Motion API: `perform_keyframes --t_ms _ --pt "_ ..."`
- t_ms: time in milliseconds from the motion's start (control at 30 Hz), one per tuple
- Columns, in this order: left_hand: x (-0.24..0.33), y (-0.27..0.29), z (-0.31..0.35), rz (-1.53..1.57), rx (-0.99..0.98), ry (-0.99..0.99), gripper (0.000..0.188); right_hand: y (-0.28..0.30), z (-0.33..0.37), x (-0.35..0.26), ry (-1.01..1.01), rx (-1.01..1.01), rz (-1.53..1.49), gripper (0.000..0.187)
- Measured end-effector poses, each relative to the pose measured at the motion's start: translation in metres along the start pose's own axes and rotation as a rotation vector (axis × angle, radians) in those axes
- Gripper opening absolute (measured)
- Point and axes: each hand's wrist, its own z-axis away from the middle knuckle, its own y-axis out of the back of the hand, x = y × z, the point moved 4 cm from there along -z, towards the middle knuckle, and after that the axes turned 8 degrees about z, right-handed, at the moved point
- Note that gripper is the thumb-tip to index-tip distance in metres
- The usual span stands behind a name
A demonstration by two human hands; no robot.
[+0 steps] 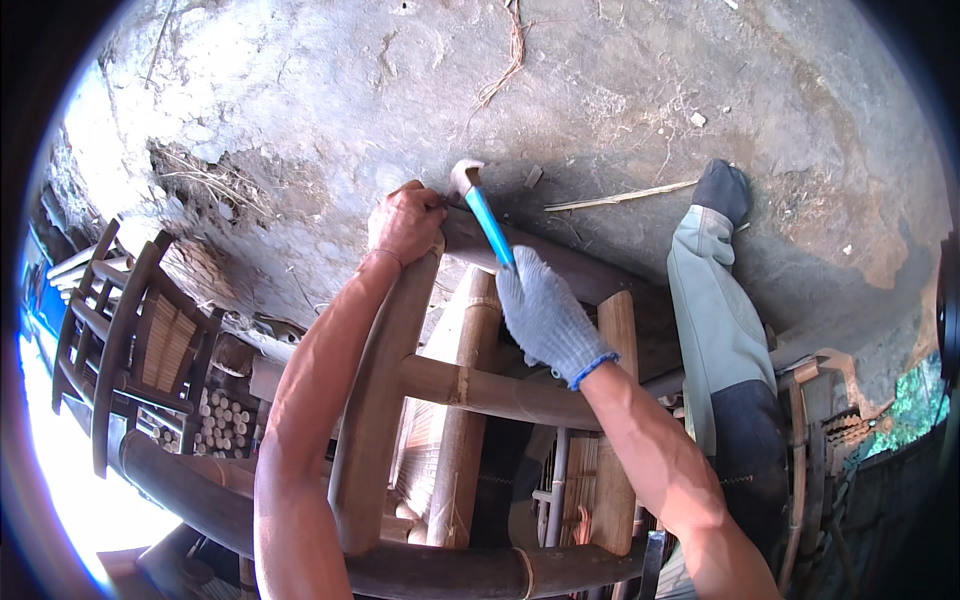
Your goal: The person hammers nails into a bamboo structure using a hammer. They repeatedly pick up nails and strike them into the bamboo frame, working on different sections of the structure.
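Note:
Bare, my left hand [403,222] is closed at the upper left corner of a bamboo furniture frame [378,430]. Its fingertips press together by the end of the dark top pole [560,258]; whatever is between them is too small to make out. My right hand [552,312], in a grey knitted glove with a blue cuff, grips a claw hammer [488,224] by its blue handle. The metal head is just right of my left fingertips, apart from them. Below the glove a bamboo crossbar [500,393] joins the frame's uprights.
A finished-looking bamboo chair [150,340] stands at left, near a stack of cut bamboo ends [222,425]. My trousered leg [722,310] stretches along the right, its dark-covered foot [722,190] on the rough grey floor [620,80]. A thin bamboo strip [620,197] lies beside the foot.

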Motion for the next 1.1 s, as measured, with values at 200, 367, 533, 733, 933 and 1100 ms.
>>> perform_keyframes --t_ms 200,367,533,733,933,1100 --pt "0.003 -0.002 0.001 -0.005 0.019 0.002 0.021 0.006 0.01 -0.01 -0.151 0.426 -0.379 0.017" --pt "-0.003 0.009 0.01 -0.011 0.05 0.08 0.031 0.017 -0.001 -0.013 -0.194 0.008 -0.147 0.025" --pt "0.001 0.044 0.033 -0.349 -0.265 0.493 0.084 0.009 0.004 0.0 -0.144 0.441 -0.316 0.026" --pt "-0.02 0.032 0.063 -0.151 -0.314 0.509 0.113 0.018 0.003 -0.005 -0.116 0.155 0.069 0.033" --pt "-0.014 0.033 0.061 -0.127 -0.353 0.52 0.109 -0.02 0.001 0.021 -0.026 0.067 0.194 0.031" --pt "-0.019 0.031 0.065 -0.118 -0.333 0.513 0.102 0.01 -0.001 -0.003 -0.196 0.282 -0.064 0.035"
